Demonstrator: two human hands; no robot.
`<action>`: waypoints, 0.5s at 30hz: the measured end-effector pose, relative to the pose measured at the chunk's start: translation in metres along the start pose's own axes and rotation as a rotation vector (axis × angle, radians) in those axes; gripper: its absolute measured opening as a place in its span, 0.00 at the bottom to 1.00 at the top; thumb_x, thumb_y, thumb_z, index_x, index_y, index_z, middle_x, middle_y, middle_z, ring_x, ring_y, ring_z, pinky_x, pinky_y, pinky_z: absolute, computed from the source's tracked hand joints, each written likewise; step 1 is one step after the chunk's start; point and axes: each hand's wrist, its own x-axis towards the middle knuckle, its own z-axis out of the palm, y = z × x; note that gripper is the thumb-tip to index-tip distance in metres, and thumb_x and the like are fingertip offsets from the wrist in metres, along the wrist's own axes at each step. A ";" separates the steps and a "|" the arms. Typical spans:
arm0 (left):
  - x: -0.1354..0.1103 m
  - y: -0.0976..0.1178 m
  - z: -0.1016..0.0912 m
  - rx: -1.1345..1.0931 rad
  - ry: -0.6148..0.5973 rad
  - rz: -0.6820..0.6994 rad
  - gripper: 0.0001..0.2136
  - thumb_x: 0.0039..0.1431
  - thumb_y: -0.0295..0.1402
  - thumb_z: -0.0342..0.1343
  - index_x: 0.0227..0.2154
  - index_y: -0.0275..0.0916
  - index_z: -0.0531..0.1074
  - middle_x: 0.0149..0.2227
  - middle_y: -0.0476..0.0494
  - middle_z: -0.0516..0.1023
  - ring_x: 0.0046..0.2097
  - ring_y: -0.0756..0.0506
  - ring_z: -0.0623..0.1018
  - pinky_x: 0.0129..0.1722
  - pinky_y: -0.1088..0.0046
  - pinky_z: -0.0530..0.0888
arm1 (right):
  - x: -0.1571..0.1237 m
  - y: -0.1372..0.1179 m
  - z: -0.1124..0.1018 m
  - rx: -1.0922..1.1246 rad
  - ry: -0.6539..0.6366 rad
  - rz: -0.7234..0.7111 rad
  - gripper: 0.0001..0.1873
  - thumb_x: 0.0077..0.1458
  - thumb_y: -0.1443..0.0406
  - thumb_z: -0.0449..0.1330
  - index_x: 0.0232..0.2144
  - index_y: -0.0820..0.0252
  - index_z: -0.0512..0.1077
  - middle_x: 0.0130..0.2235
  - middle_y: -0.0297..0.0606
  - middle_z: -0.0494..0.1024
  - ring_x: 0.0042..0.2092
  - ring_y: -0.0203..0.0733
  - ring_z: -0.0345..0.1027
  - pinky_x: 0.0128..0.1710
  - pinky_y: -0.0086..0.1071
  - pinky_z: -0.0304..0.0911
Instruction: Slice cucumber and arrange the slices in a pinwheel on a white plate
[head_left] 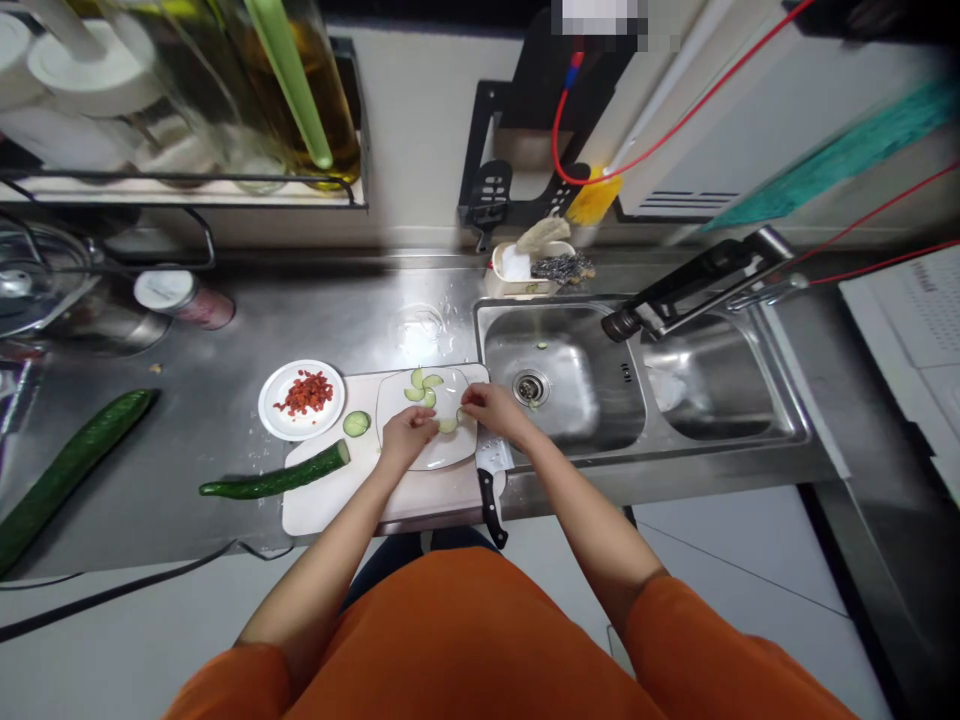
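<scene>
On a white plate (397, 395) lie pale green cucumber slices (416, 386), fanned out like petals near its far side. My left hand (407, 438) is closed over the plate's left half, its fingertips on a cucumber slice (448, 426). At the plate's right edge my right hand (495, 410) pinches a thin cucumber slice (461, 413). The plate rests on a white cutting board (322, 505). Left of it are a small stack of cucumber slices (357, 424) and a cut cucumber (277, 477). A black-handled knife (492, 505) lies at the board's right end, its blade partly hidden.
A white dish (301, 428) of chopped red bits stands at the board's far left corner. Further left lies a whole cucumber (75, 460). To the right is a double steel sink (577, 400) with a black faucet (675, 290). A loaded rack (262, 190) overhangs the counter.
</scene>
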 end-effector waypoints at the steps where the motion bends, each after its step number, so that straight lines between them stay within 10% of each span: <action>1: 0.001 -0.001 0.002 0.097 0.047 0.050 0.10 0.45 0.30 0.61 0.34 0.37 0.76 0.24 0.52 0.75 0.27 0.51 0.74 0.36 0.73 0.71 | 0.003 -0.001 0.000 -0.075 0.004 -0.005 0.04 0.50 0.67 0.60 0.30 0.60 0.75 0.28 0.33 0.75 0.33 0.36 0.63 0.33 0.28 0.54; 15: 0.014 -0.030 0.015 0.633 0.185 0.581 0.07 0.57 0.29 0.52 0.34 0.38 0.75 0.34 0.42 0.76 0.39 0.44 0.75 0.41 0.69 0.71 | 0.000 -0.013 0.008 -0.531 0.075 -0.050 0.09 0.59 0.64 0.56 0.38 0.57 0.75 0.42 0.42 0.75 0.48 0.48 0.57 0.39 0.35 0.52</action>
